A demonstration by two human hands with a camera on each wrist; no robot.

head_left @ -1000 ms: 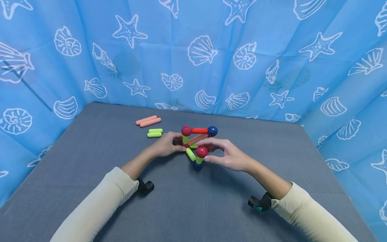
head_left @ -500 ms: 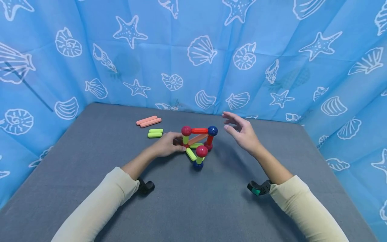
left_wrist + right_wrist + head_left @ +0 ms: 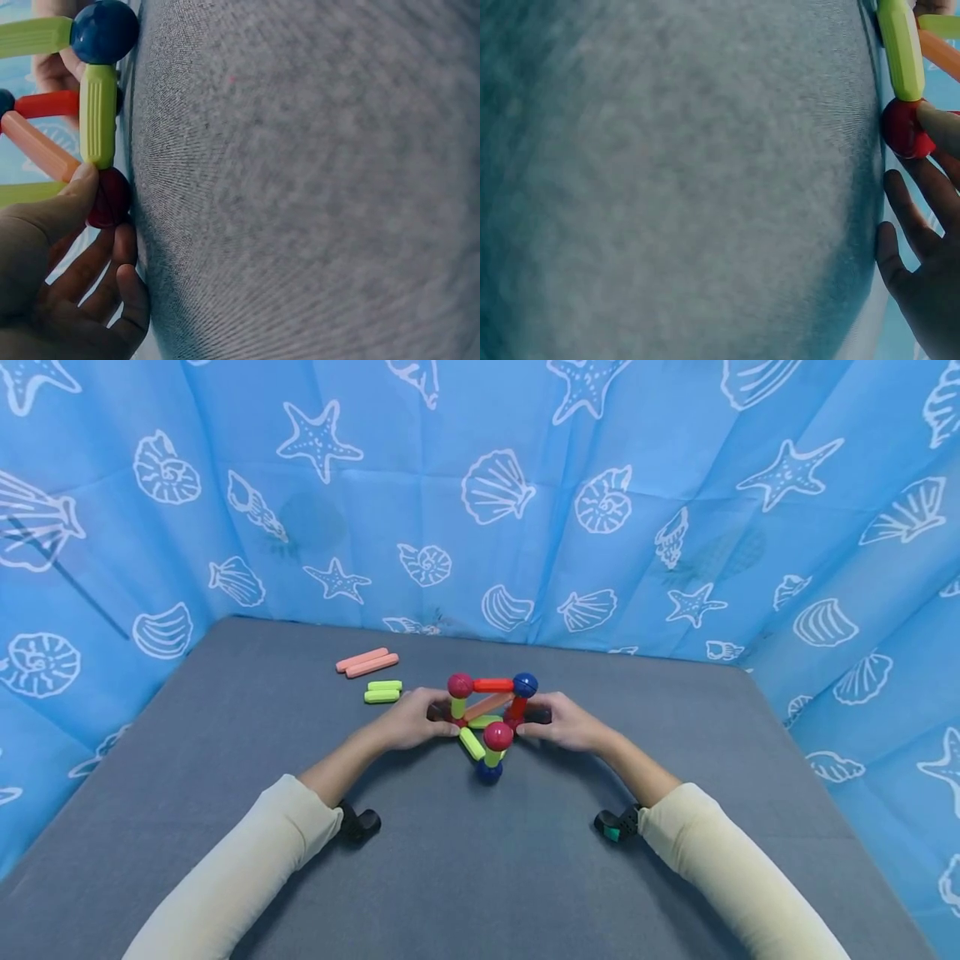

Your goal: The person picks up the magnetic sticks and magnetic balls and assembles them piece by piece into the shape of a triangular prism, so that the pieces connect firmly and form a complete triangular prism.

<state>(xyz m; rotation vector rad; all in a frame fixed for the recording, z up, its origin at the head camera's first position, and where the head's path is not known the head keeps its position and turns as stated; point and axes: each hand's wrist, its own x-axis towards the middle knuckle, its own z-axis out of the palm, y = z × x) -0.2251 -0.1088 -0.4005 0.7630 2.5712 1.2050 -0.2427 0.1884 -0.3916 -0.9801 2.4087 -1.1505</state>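
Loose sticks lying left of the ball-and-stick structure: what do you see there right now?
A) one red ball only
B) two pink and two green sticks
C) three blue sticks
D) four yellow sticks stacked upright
B: the head view shows a pair of pink sticks lying side by side and, just in front of them, a pair of green sticks, all flat on the grey table beyond the left hand.

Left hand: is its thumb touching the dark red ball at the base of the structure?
Touching. The left wrist view shows the left hand's thumb tip pressed against the dark red ball with no gap.
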